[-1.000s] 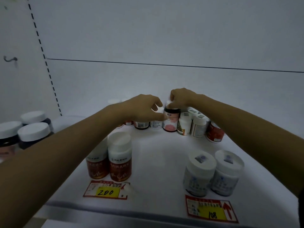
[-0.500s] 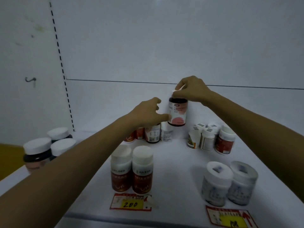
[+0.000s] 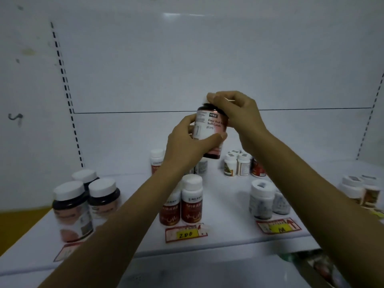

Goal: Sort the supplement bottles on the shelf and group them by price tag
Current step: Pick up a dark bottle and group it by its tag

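A dark bottle with a white and pink label (image 3: 209, 127) hangs in the air above the middle of the white shelf (image 3: 226, 240). My right hand (image 3: 239, 113) grips its cap from above. My left hand (image 3: 189, 142) wraps round its lower body, thumb across the label. Below stand two red bottles with white caps (image 3: 188, 202) behind a price tag reading 200 (image 3: 186, 233). Two white bottles (image 3: 262, 199) stand behind a second red and yellow price tag (image 3: 278, 225). At the left stand three dark jars with white lids (image 3: 72, 206).
Several small bottles (image 3: 239, 165) stand at the back of the shelf, some hidden by my arms. More bottles (image 3: 361, 190) stand at the far right edge. A third price tag (image 3: 66, 251) lies at the front left. A lower shelf with packets (image 3: 320, 267) shows at bottom right.
The dark bottle went up from the back row into the air. My left hand closed round its body while my right hand kept hold of the cap. The view shifted, showing more shelf.
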Motion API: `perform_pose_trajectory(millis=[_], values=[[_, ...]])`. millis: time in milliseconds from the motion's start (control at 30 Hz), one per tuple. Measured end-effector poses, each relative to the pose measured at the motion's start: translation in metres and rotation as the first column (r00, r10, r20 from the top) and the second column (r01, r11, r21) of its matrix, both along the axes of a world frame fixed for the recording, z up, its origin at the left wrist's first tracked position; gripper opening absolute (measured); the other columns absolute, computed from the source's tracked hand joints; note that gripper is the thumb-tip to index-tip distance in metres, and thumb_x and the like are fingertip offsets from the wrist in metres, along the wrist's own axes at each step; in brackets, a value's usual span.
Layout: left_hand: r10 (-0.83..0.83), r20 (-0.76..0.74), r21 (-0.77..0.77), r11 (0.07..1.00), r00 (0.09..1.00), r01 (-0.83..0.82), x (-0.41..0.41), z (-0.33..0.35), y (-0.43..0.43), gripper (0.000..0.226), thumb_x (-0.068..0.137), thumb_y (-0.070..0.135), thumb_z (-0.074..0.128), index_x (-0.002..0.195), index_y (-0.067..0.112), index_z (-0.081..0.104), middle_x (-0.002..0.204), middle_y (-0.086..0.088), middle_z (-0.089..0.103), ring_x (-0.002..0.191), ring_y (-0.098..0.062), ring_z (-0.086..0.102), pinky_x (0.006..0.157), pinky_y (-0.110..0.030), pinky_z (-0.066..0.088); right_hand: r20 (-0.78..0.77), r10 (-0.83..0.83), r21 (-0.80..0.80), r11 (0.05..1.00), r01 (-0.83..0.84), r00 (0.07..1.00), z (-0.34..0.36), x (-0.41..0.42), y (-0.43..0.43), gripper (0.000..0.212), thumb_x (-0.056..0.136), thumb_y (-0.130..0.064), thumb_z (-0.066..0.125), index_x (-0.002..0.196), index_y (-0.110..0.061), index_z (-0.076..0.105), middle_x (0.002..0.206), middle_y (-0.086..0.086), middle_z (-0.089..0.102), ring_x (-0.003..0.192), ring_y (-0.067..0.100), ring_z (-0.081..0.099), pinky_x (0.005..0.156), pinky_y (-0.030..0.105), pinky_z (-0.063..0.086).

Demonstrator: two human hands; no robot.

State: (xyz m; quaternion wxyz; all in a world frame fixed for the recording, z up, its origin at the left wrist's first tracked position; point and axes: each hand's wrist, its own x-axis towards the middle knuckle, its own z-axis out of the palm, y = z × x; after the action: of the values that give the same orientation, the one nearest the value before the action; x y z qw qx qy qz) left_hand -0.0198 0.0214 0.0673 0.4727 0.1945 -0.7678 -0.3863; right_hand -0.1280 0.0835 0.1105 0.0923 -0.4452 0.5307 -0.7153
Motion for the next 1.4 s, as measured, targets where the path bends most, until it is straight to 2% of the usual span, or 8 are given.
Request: perform_pose_trajectory(millis=[100,200,400,533,733,900,1200,1400], values=[[-0.005,-0.054,0.047,0.999,0.999,0.008,0.021,-0.018,0.026,0.059,0.075,0.032,0.073,0.128,0.023,0.048,0.114,0.005,0.060,0.094,-0.008,0.061,0.076,-0.018,0.055,0.151,0.058,-0.062,0.997,-0.049,0.987,-0.023,0.027,0.023,0.038,0.083,-0.031,0.069,0.116,-0.013,0.062,0.106,0.001,0.068,0.087,0.008,0.067,0.072,0.023,0.056],[0.017,-0.112,0.078,0.997,0.994,-0.009,0.037,-0.040,0.055,0.059,0.075,0.030,0.072,0.128,0.026,0.047,0.107,0.013,0.059,0.089,-0.002,0.060,0.063,-0.003,0.049,0.244,0.139,-0.101,0.988,-0.117,0.960,-0.046,0.047,0.047,0.033,0.085,-0.026,0.067,0.115,-0.012,0.064,0.100,0.000,0.071,0.085,0.010,0.068,0.066,0.022,0.055],[-0.033,0.000,0.164,0.986,0.999,0.033,0.049,-0.055,0.093,0.063,0.073,0.035,0.072,0.130,0.027,0.046,0.120,0.007,0.060,0.106,-0.015,0.061,0.086,-0.032,0.056,0.388,0.172,-0.145,0.982,-0.124,0.906,-0.073,0.060,0.085,0.035,0.084,-0.023,0.067,0.116,-0.011,0.063,0.090,-0.002,0.072,0.074,0.006,0.070,0.066,0.024,0.058],[-0.200,-0.038,0.323,0.925,0.979,0.202,0.059,-0.061,0.109,0.069,0.066,0.043,0.065,0.130,0.028,0.045,0.118,0.004,0.064,0.100,-0.014,0.066,0.080,-0.024,0.057,0.462,0.137,-0.114,0.989,-0.095,0.876,-0.081,0.056,0.099,0.036,0.084,-0.029,0.067,0.114,-0.010,0.064,0.104,0.008,0.071,0.088,0.020,0.070,0.074,0.035,0.059],[-0.189,-0.053,0.404,0.894,0.981,0.194,0.063,-0.069,0.126,0.063,0.063,0.042,0.066,0.123,0.026,0.050,0.113,0.003,0.065,0.095,-0.016,0.069,0.078,-0.029,0.058,0.513,0.185,-0.083,0.983,-0.166,0.838,-0.093,0.055,0.108,0.036,0.086,-0.034,0.062,0.115,-0.012,0.062,0.106,0.007,0.070,0.095,0.024,0.069,0.076,0.036,0.059],[-0.114,-0.079,0.403,0.905,0.990,0.136,0.067,-0.073,0.139,0.052,0.067,0.036,0.068,0.115,0.029,0.050,0.110,0.005,0.063,0.093,-0.015,0.067,0.069,-0.020,0.057,0.558,0.277,-0.093,0.958,-0.272,0.783,-0.103,0.054,0.110,0.025,0.088,-0.032,0.060,0.106,-0.016,0.064,0.103,0.008,0.070,0.101,0.028,0.067,0.084,0.043,0.058],[-0.027,-0.096,0.389,0.919,0.995,0.062,0.079,-0.083,0.154,0.039,0.075,0.022,0.070,0.109,0.029,0.052,0.101,0.008,0.064,0.080,0.002,0.067,0.058,-0.011,0.051,0.579,0.414,-0.157,0.902,-0.403,0.702,-0.121,0.065,0.110,0.043,0.078,-0.041,0.062,0.110,-0.013,0.063,0.112,0.016,0.067,0.105,0.034,0.065,0.092,0.058,0.050],[0.151,0.013,0.084,0.985,0.988,-0.152,0.083,-0.076,0.151,0.062,0.069,0.029,0.079,0.121,0.034,0.045,0.106,0.019,0.057,0.095,-0.007,0.061,0.065,-0.020,0.057,0.588,0.587,-0.375,0.807,-0.455,0.556,-0.122,0.072,0.104,0.066,0.080,-0.040,0.052,0.137,-0.006,0.045,0.132,0.023,0.055,0.122,0.036,0.055,0.104,0.055,0.041]])
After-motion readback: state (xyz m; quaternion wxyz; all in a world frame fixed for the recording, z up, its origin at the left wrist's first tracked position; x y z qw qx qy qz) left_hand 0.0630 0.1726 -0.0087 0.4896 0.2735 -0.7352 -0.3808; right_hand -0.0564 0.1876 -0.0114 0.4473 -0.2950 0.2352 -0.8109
